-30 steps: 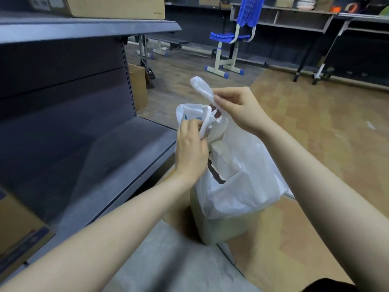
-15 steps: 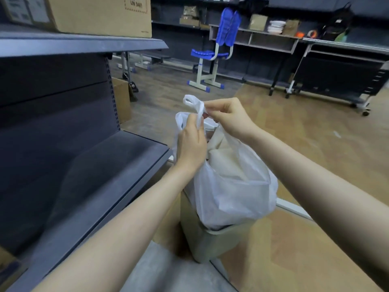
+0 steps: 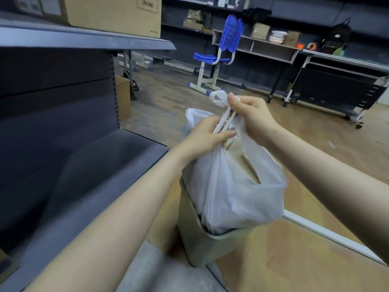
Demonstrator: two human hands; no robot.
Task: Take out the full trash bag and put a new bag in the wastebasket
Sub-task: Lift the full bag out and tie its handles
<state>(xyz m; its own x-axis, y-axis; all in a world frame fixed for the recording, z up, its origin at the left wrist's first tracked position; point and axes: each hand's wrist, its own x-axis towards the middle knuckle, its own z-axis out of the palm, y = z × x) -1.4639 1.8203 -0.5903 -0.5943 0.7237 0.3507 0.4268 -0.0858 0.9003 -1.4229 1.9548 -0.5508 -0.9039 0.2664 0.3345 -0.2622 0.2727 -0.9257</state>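
Right now both grips are on the trash bag [image 3: 237,192]: right hand [image 3: 250,118] pinches its handles [image 3: 224,121], left hand [image 3: 207,135] curls around them just below, so cinch the knot tight before lifting clear of the wastebasket [image 3: 202,245].

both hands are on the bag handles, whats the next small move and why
Probably lift straight up. The right hand pinches the handle loops and the left hand grips the strands below, so the white trash bag is gathered, but its bottom sits inside the wastebasket.
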